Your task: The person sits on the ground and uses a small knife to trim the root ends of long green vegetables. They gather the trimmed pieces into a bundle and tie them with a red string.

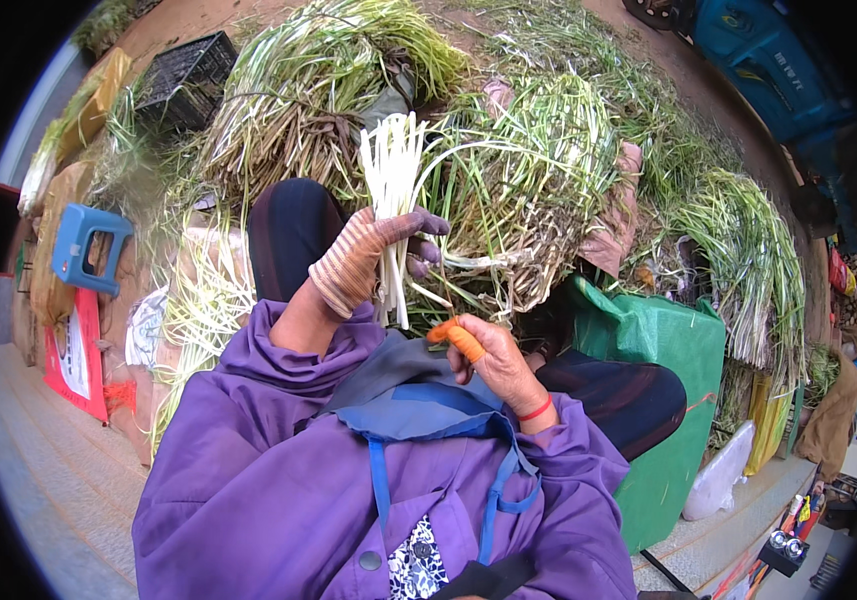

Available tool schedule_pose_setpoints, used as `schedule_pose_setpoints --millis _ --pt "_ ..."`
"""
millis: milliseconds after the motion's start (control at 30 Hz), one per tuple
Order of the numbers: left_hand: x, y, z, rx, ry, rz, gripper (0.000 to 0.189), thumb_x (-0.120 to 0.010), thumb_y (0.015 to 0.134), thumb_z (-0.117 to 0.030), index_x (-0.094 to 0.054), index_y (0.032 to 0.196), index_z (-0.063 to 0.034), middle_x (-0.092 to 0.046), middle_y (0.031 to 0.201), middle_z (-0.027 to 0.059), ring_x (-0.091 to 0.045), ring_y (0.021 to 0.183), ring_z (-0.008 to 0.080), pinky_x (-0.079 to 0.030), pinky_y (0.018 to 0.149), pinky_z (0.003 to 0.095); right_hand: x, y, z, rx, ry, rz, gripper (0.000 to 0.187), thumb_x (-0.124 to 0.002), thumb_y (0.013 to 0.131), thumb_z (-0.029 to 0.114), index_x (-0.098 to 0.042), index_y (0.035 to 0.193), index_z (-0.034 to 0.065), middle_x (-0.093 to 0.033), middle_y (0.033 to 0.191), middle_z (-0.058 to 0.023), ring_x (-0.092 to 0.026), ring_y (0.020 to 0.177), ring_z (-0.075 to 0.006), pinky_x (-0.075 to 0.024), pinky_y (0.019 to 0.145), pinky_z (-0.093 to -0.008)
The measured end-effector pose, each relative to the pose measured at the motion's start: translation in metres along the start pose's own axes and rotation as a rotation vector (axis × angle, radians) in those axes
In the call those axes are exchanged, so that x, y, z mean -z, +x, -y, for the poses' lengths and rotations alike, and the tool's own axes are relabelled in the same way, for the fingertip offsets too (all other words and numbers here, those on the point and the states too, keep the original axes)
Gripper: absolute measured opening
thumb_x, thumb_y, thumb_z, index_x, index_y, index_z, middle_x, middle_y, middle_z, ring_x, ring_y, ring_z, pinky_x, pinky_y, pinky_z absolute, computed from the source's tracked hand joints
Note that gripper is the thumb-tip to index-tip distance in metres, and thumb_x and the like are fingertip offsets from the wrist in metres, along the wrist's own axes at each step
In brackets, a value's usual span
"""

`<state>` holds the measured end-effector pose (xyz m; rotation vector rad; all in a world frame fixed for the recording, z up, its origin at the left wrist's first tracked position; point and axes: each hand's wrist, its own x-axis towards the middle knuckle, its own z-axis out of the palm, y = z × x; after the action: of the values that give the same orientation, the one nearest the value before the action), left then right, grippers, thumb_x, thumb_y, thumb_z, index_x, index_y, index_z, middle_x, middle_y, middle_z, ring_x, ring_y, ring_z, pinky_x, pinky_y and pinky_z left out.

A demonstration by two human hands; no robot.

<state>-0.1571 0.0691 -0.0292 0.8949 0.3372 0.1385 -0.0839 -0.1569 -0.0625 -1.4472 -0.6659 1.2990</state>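
My left hand (379,251), in a striped glove with dark fingertips, is shut on a bundle of pale leek-like stalks (392,169) held upright over my lap. Lower and to the right, my bare right hand (492,356) has orange wraps on the thumb and a finger. Its fingertips meet the brownish end of a single thin stalk (430,295), which runs up toward the left hand. Just beyond both hands lies a heap of green plants with soiled stems (533,247). Loose pale stalks (207,307) are spread at my left.
A larger plant pile (301,97) lies ahead, beside a black plastic crate (186,82). A blue plastic stool (90,249) is on the left. At the right are a green woven bag (668,420), more plants (751,277) and a white plastic bag (719,472).
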Motion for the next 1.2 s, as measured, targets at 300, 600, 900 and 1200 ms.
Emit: schedule_pose_setpoints --millis 300,600,900,1200 --pt "0.013 -0.027 -0.06 0.065 0.131 0.078 0.028 -0.061 0.089 -0.025 -0.063 0.096 0.0017 -0.067 0.085 0.0142 -0.056 0.048 0.0108 -0.045 0.044 0.0198 0.026 -0.03 -0.034 -0.114 -0.418 -0.197 0.02 -0.052 0.097 0.018 -0.066 0.107 0.0075 -0.055 0.062 0.0021 -0.049 0.049 -0.0043 -0.0399 0.044 -0.0189" --pt "0.025 -0.107 -0.09 0.059 0.034 0.007 0.028 -0.061 0.084 -0.022 -0.055 0.082 0.0059 -0.058 0.08 0.0249 -0.045 0.036 0.0142 -0.038 0.033 0.0202 0.078 -0.045 0.027 -0.047 -0.423 -0.53 0.03 -0.062 0.089 0.012 -0.062 0.118 0.0062 -0.066 0.084 -0.0006 -0.053 0.053 -0.0035 -0.045 0.049 -0.0178" --pt "0.006 -0.113 -0.074 -0.035 -0.057 0.063 0.029 -0.06 0.086 -0.025 -0.056 0.083 0.0035 -0.06 0.081 0.0218 -0.045 0.036 0.0127 -0.037 0.035 0.0202 -0.075 0.074 0.052 0.472 -0.26 0.18 0.066 -0.071 0.083 0.012 -0.039 0.141 0.0126 -0.052 0.133 -0.0088 -0.059 0.075 -0.0142 -0.0502 0.066 -0.0268" --pt "0.024 -0.122 -0.072 -0.038 -0.021 0.047 0.029 -0.059 0.085 -0.023 -0.06 0.092 0.0054 -0.062 0.09 0.0242 -0.05 0.04 0.0131 -0.041 0.042 0.0188 -0.045 0.035 0.049 0.319 -0.514 0.184 0.025 -0.05 0.099 0.021 -0.065 0.099 0.0015 -0.059 0.076 -0.0057 -0.055 0.063 -0.0119 -0.0465 0.06 -0.0257"
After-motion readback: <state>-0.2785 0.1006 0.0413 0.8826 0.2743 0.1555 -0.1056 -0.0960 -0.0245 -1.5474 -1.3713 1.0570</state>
